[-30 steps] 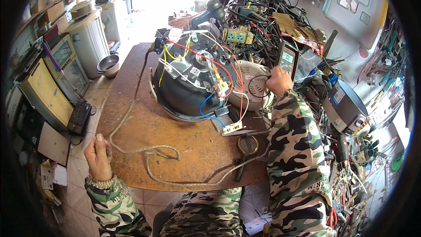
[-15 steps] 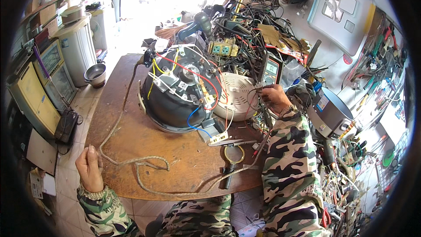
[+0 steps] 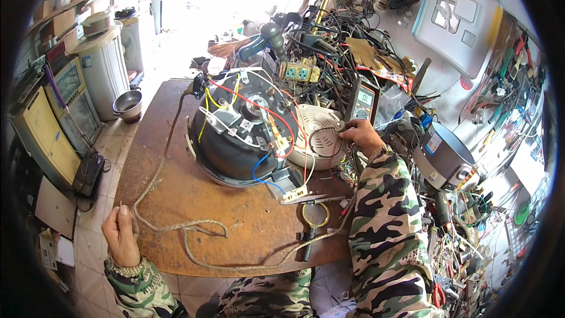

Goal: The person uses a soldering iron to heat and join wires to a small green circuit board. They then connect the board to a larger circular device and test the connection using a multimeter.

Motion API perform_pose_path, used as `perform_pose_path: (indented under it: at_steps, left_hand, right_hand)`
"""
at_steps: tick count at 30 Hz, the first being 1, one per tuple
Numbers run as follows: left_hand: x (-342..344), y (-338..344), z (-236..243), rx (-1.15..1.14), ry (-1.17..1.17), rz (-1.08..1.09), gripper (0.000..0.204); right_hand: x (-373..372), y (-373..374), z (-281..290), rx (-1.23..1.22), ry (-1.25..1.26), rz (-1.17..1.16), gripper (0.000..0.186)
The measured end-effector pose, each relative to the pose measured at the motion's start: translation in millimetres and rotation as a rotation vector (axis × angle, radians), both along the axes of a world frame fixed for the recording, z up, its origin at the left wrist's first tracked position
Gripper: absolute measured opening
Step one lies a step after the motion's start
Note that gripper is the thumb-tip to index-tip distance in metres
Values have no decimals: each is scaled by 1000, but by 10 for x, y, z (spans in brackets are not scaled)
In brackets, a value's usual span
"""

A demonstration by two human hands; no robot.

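My left hand is closed at the table's left edge, fingertips pressed together; what they hold, if anything, is too small to make out. My right hand pinches a thin dark wire that loops over a beige slotted round cover. Left of that cover sits an upturned black rice cooker body, its underside exposed, with red, yellow, white and blue wires. A multimeter with a lit display leans just beyond my right hand. A braided power cord runs from the cooker across the table.
On the wooden table a magnifying glass lies near the front edge. Tangled cables and a glove pile up behind. A grey pot-like shell stands at right among loose tools and parts. A pan rests on the floor at left.
My right hand has moved slightly left and down, over the edge of the beige cover, and the dark loop has shifted left with it. My left hand has barely moved.
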State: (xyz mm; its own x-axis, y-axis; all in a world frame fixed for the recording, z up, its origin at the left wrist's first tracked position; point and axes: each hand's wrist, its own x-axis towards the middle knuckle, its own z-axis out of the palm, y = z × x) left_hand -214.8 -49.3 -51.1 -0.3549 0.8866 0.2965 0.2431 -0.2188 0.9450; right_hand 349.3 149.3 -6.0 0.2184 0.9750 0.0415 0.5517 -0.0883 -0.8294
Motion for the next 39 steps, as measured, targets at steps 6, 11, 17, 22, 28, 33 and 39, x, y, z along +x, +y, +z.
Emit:
perform_pose_path:
  at_steps: [6, 11, 17, 22, 28, 33, 39]
  left_hand:
    - [-16, -12, -19, 49, 6, -25, 39]
    - [-43, -26, -31, 38, 17, -28, 39]
    - [-8, -73, 16, 6, 38, 14, 37]
    - [7, -58, 18, 16, 79, 24, 37]
    - [-55, -73, -102, -41, 111, 89, 37]
    - [-128, -118, -169, -111, 175, 121, 38]
    - [0, -133, 95, -24, 211, 89, 28]
  right_hand:
    - [-281, -230, 679, -6, 92, 91, 37]
    - [-381, -262, 969, -100, 237, 173, 29]
    - [-533, -36, 998, -31, 550, 302, 22]
    - [-580, 391, 799, 219, 305, 133, 21]
    - [-577, 1203, 387, 447, -525, -245, 33]
    - [-819, 1497, 226, 457, -584, -226, 32]
    - [-832, 1533, 160, 515, -517, -230, 32]
